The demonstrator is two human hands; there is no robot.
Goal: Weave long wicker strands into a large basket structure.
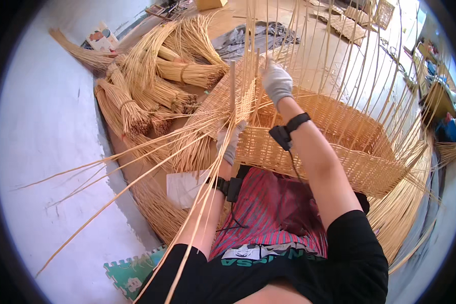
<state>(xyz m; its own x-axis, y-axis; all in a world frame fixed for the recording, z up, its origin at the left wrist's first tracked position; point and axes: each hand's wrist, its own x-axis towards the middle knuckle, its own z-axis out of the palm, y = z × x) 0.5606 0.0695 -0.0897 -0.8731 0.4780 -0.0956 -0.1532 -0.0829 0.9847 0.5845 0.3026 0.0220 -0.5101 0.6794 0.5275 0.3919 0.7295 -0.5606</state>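
Observation:
A large rectangular wicker basket (314, 152) lies across my lap, its sides partly woven and long upright stakes rising from its edges. My left hand (229, 143), in a pale work glove, closes on several willow rods at the basket's left corner. Those long rods (152, 137) fan out to the left and down past my forearm. Higher up, my gloved right hand (277, 83) is closed around a thin upright willow rod (267, 40) above the left end of the basket. Its fingertips are partly hidden. Two flat wooden strips (232, 86) stand upright by that corner.
Tied bundles of willow rods (187, 73) lie on the floor at the left, beside a white wall (50, 152). Behind the basket lies a dark plastic sheet (253, 38). Woven panels (347, 25) rest farther back. More loose rods (400, 218) spread at the right.

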